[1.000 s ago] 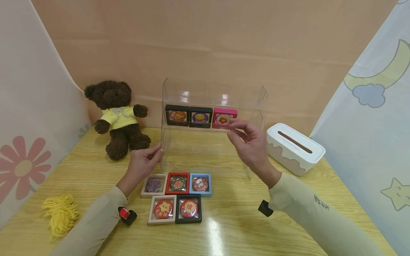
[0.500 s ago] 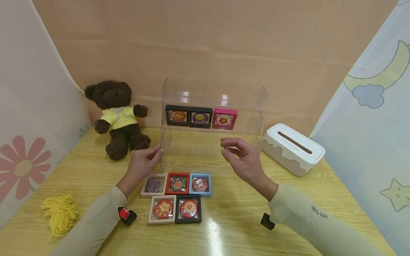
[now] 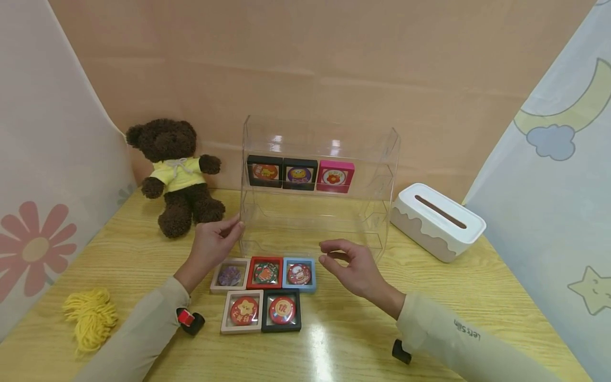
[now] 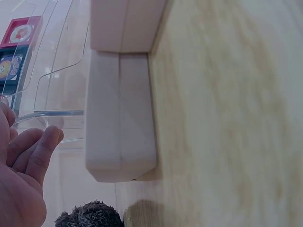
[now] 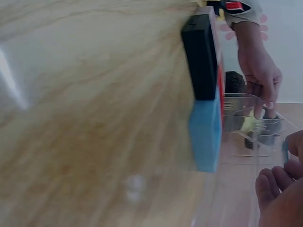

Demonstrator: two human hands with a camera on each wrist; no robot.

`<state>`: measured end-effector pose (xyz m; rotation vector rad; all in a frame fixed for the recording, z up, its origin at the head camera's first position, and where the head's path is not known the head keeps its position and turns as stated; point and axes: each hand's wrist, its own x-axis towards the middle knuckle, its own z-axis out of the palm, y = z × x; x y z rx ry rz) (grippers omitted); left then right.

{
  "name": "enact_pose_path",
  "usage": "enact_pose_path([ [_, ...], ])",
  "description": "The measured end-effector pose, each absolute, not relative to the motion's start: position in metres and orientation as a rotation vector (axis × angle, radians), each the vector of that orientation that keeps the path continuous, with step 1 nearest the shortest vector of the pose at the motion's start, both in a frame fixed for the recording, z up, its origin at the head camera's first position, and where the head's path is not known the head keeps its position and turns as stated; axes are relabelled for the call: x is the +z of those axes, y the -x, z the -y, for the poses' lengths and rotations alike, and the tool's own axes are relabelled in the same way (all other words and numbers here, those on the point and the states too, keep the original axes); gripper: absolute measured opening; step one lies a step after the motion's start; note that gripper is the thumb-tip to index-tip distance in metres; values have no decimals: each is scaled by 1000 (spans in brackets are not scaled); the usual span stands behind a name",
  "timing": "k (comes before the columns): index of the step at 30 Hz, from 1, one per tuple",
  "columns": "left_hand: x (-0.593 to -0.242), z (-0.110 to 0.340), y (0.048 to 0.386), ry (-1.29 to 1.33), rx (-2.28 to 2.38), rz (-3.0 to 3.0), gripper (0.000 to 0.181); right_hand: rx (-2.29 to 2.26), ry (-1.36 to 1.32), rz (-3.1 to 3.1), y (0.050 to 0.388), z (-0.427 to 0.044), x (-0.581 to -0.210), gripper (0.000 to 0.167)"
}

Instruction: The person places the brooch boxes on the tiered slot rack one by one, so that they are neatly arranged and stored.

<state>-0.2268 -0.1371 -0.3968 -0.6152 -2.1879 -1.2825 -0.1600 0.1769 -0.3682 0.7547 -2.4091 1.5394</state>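
Note:
A clear acrylic display rack (image 3: 305, 143) stands on the table. On one of its tiers sit two black framed badges (image 3: 264, 172) and a pink framed badge (image 3: 336, 176). My left hand (image 3: 214, 243) pinches the rack's left side edge between thumb and fingers. Several framed badges lie in front of the rack, including a red one (image 3: 264, 272), a light blue one (image 3: 299, 275), a pale pink star one (image 3: 242, 311) and a black one (image 3: 281, 311). My right hand (image 3: 355, 268), holding nothing, hovers just right of the light blue frame with fingers loosely bent.
A brown teddy bear (image 3: 174, 175) in a yellow top sits left of the rack. Yellow yarn (image 3: 90, 321) lies at the front left. To the right stands a white tissue box (image 3: 436, 220). A peach backdrop (image 3: 315, 63) hangs behind.
My right hand has come down from beside the pink framed badge on the rack to a spot near the light blue frame. My left hand stays on the rack's edge.

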Motion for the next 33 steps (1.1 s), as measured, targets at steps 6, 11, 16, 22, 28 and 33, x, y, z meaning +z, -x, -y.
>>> enact_pose_path([
  [6, -396, 136, 226, 617, -1306, 2179, 24, 1489, -748, 2531, 159, -180, -385, 27],
  [11, -396, 137, 227, 613, -1307, 2178, 24, 1442, -770, 2597, 159, -180, -392, 28],
  [16, -397, 136, 227, 618, -1295, 2172, 24, 1375, -786, 2643, 159, -179, -395, 30],
  [22, -398, 136, 227, 615, -1292, 2168, 23, 1308, -777, 2710, 159, -178, -398, 34],
  [28, -397, 136, 227, 615, -1278, 2170, 23, 1286, -783, 2744, 159, -176, -401, 42],
  [33, -398, 136, 227, 607, -1287, 2180, 23, 1305, -812, 2727, 161, -175, -405, 44],
])
